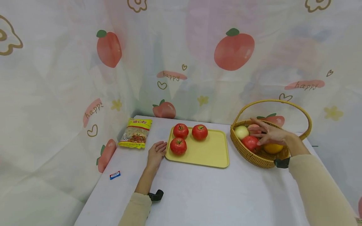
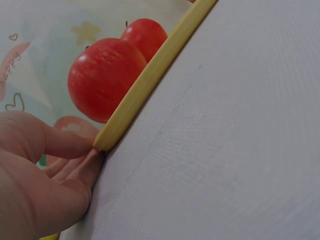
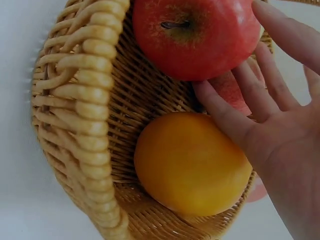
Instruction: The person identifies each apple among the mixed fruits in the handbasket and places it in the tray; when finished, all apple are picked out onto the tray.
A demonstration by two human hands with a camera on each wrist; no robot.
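My right hand [image 1: 270, 134] reaches into a wicker basket [image 1: 251, 160], its fingers spread and fairly straight around a red apple [image 3: 197, 37]. In the right wrist view, the fingertips are right at the apple's side and the thumb tip is near its upper edge. An orange-yellow round fruit [image 3: 192, 162] lies below those fingers, and a pinkish fruit [image 3: 231, 92] shows behind them. My left hand [image 1: 155, 154] rests beside a yellow tray [image 1: 207, 152], its extended fingers along the left edge and a fingertip at the corner. Three red apples [image 1: 178, 146] sit on the tray's left half.
A pale yellow-green fruit [image 1: 241, 132] is also in the basket, whose tall handle [image 1: 271, 101] arches over it. A yellow food packet [image 1: 135, 133] lies left of the tray, with a small blue-and-red wrapper [image 1: 115, 175] nearer. A printed curtain [image 1: 198, 78] backs the white table [image 1: 215, 194].
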